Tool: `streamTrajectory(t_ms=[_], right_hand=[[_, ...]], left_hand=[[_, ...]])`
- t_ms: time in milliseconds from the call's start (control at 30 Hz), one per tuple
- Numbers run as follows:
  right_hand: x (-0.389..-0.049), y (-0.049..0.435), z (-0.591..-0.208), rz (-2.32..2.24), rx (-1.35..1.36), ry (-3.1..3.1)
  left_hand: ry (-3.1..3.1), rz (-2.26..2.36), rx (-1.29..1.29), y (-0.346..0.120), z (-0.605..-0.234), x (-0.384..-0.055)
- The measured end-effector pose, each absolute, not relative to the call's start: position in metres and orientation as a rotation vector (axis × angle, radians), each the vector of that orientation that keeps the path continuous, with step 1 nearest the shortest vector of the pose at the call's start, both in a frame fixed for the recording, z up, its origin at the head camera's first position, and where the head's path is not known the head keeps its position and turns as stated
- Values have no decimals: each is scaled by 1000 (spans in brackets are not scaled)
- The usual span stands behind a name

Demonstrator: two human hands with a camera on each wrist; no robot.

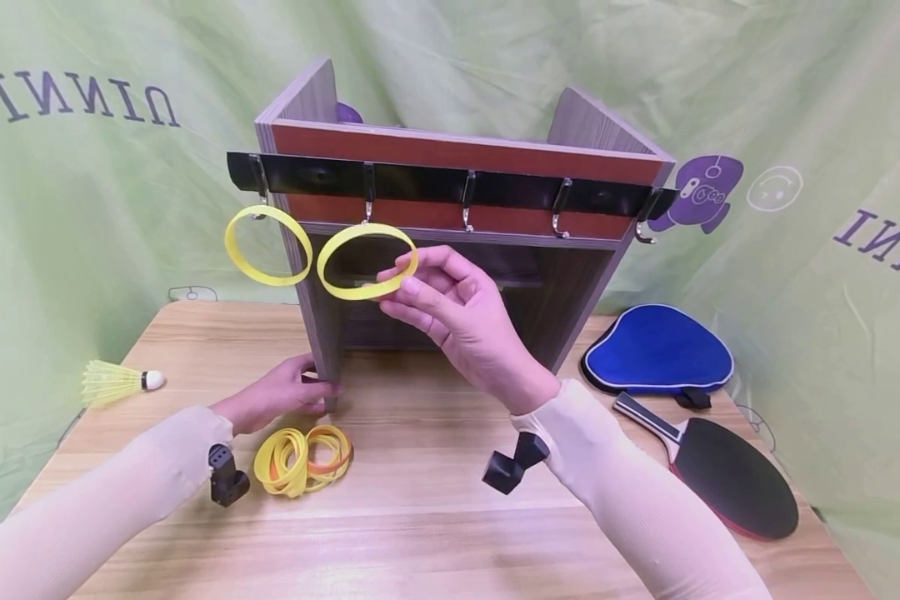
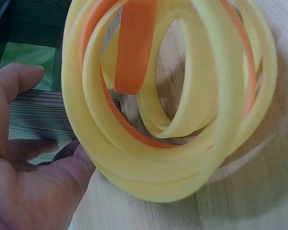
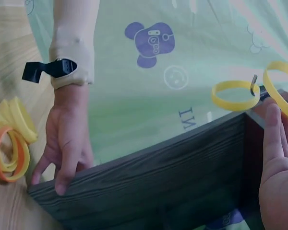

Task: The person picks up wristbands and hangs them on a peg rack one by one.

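My right hand (image 1: 468, 321) pinches a yellow wristband (image 1: 354, 292) between thumb and fingers, just below the second hook (image 1: 369, 196) from the left. Whether the band touches that hook I cannot tell. Another yellow wristband (image 1: 277, 281) hangs from the leftmost hook (image 1: 260, 179). Low down, my left hand (image 1: 288, 390) grips the front edge of the left side panel (image 1: 318, 308) of a grey wood-grain stand; the left wrist view has the thumb and fingers on opposite faces of the panel (image 2: 38, 112). Beside that hand lies a pile of yellow and orange wristbands (image 1: 291, 475).
A black hook rail (image 1: 420, 182) crosses the stand's red-brown front board (image 1: 450, 143). On the table (image 1: 420, 533), a yellow shuttlecock (image 1: 116, 382) lies at left; a blue paddle case (image 1: 660, 350) and a table tennis paddle (image 1: 735, 475) lie at right. Green printed cloth (image 1: 450, 50) surrounds the table.
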State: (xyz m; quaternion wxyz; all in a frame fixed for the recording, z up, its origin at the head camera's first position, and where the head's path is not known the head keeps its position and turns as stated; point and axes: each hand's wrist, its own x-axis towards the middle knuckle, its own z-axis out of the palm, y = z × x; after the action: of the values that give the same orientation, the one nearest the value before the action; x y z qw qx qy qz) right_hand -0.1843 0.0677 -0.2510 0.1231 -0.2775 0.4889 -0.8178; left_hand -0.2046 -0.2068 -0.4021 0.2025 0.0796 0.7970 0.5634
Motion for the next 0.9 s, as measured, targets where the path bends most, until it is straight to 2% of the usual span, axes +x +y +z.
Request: streamTrajectory(t_ms=[900], right_hand=[[-190, 55, -261, -2427, -698, 1525]], left_hand=[[2200, 1567, 262, -207, -401, -206]])
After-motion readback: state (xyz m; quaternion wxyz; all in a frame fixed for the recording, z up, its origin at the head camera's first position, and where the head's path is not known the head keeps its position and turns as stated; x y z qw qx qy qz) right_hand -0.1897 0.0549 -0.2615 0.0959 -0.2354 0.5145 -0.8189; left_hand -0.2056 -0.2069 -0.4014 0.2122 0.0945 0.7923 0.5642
